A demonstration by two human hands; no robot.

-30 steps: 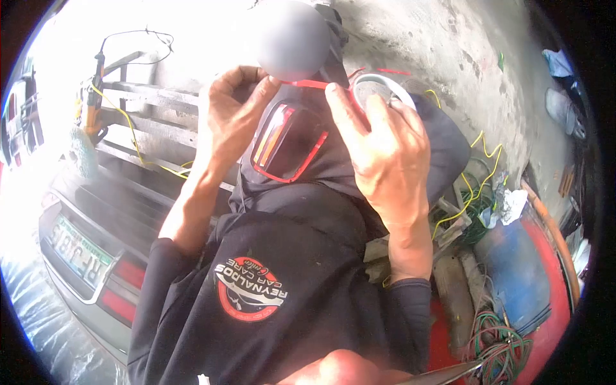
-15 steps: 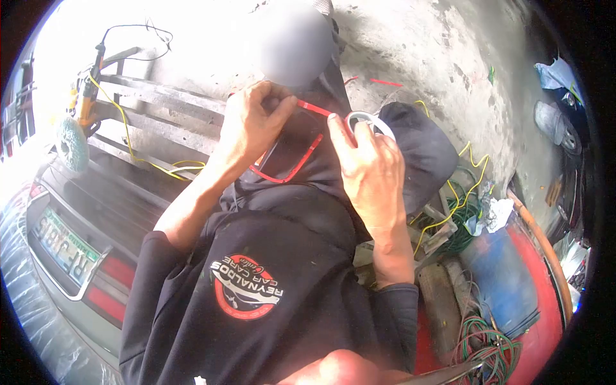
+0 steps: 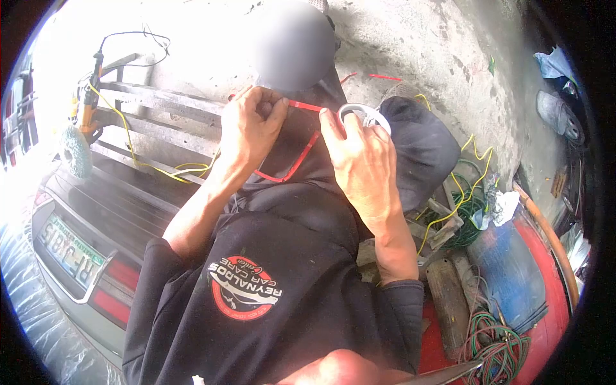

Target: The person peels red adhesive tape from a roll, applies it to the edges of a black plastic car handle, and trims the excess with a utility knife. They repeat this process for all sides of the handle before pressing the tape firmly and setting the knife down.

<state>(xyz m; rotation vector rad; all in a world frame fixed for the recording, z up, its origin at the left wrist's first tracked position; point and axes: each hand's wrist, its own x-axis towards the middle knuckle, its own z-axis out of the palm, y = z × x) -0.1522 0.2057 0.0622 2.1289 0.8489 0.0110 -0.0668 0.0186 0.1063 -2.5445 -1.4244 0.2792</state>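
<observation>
"Since the red strip (image 3: 305, 105) spans both hands, how does each one hold?"

"The left hand (image 3: 251, 128) seems to pinch it between thumb and fingers. The right hand (image 3: 362, 154) curls around the white roll (image 3: 383, 119), with index fingertip against the strip."

"Why are they apart?"

"Probably to hold the strip straight, so that it does not stick to itself."

"And the dark panel with red edging (image 3: 294, 169)?"

"It lies on the lap (image 3: 319, 172), partly behind the left hand, perhaps because both hands are occupied."

Red tape strip (image 3: 305, 105): straight, roughly level in view. White-rimmed roll (image 3: 383, 118) tilted near its right end. Dark lens (image 3: 292, 151), red-edged, on lap (image 3: 330, 174).
</observation>
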